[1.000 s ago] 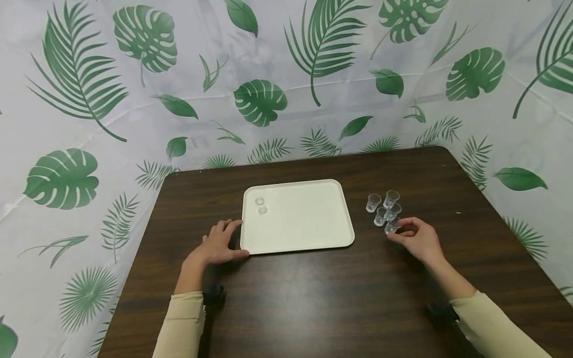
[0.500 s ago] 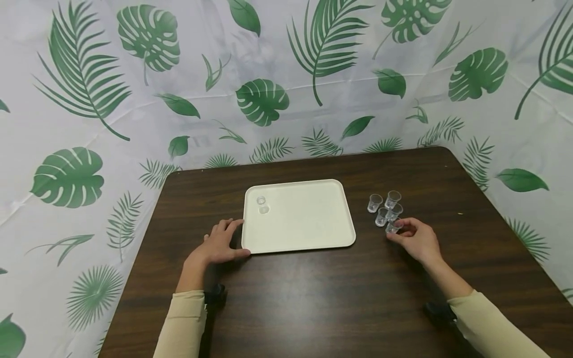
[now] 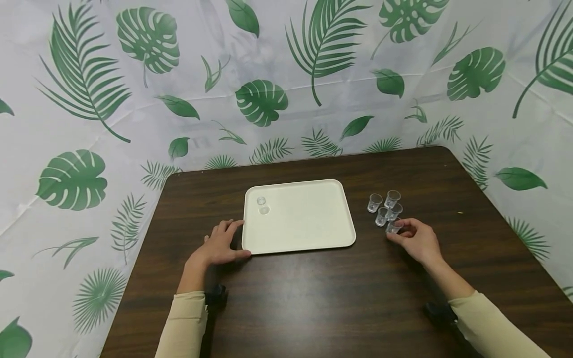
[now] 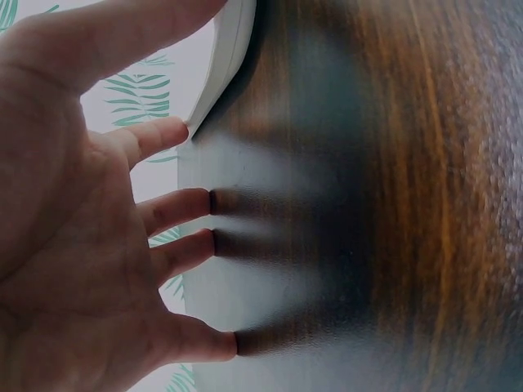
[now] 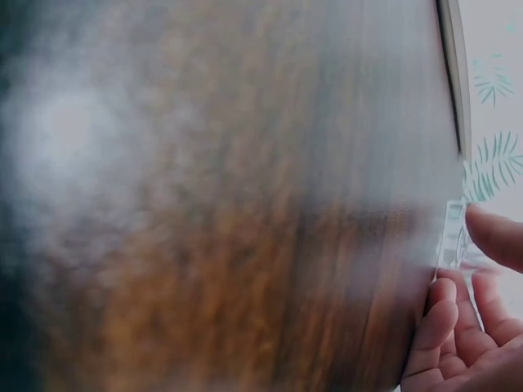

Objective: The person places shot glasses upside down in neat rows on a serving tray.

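Observation:
My right hand [image 3: 418, 241] pinches a small clear plastic cup [image 3: 394, 226] between thumb and fingers; the cup stands at the near end of a cluster. In the right wrist view, the thumb [image 5: 494, 238] lies against that clear cup [image 5: 453, 237]. Spread out, the fingers of my left hand [image 3: 219, 244] rest at the left edge of a cream tray [image 3: 309, 219], with the thumb at its near left corner. On the tray's far left part, a clear cup [image 3: 264, 210] shows as two faint rings; I cannot tell which way up it is.
Beside the held cup stand several more clear cups, among them a left one [image 3: 374, 203] and a back one [image 3: 392, 199]. They lie right of the tray on a dark wooden table [image 3: 295, 308]. A leaf-patterned cloth [image 3: 201, 119] hangs behind the table's far edge.
Both hands, the tray and the cups keep nearly the same places. The head view has shifted very slightly.

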Demonstrator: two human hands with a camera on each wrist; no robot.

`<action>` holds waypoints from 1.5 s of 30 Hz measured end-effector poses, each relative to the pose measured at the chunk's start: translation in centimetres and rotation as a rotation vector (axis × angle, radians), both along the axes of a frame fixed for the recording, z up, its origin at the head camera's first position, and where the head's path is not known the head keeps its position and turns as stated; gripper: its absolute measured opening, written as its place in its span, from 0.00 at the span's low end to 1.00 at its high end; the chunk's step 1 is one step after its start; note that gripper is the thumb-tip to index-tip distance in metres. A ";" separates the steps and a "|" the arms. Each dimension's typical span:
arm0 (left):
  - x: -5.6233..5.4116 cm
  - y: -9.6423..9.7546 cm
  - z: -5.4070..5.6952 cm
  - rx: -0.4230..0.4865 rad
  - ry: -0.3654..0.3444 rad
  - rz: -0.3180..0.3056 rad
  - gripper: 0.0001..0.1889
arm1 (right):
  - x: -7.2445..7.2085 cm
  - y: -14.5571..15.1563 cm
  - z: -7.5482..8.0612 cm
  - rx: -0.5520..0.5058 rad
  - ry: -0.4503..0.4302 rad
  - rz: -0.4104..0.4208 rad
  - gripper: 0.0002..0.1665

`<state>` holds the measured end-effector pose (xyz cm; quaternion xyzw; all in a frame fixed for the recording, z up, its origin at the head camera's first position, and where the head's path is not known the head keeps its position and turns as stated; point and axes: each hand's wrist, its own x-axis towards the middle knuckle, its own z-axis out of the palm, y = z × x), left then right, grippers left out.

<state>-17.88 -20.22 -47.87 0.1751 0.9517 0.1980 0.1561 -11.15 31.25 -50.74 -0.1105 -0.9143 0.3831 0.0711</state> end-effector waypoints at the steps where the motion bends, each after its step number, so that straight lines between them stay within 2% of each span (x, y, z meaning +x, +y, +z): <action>1: 0.0 0.0 0.0 0.000 0.000 -0.001 0.50 | 0.0 0.0 0.0 -0.004 0.003 0.001 0.25; 11: -0.1 0.0 0.0 0.007 -0.007 -0.006 0.50 | 1.1 -0.4 0.3 -0.091 0.035 0.069 0.25; 16: 0.0 0.0 -0.1 0.005 -0.008 -0.004 0.50 | 1.5 -1.5 1.1 -0.099 0.094 0.148 0.21; 23: 0.0 0.0 0.1 0.000 -0.010 0.001 0.50 | 0.9 -3.6 2.1 -0.156 0.183 0.277 0.18; 26: 0.0 0.0 0.2 0.003 -0.010 0.003 0.50 | 0.3 -4.5 2.5 -0.200 0.169 0.312 0.19; 31: 0.0 0.1 0.2 0.001 -0.021 -0.003 0.50 | -1.0 -6.0 3.0 -0.216 0.154 0.345 0.19; 40: -0.1 0.1 0.5 -0.004 -0.032 0.001 0.50 | -4.8 -10.6 2.5 -0.180 0.148 0.428 0.18; 45: -0.1 0.2 0.5 -0.011 -0.037 0.000 0.51 | -6.9 -13.3 2.0 -0.139 0.132 0.443 0.17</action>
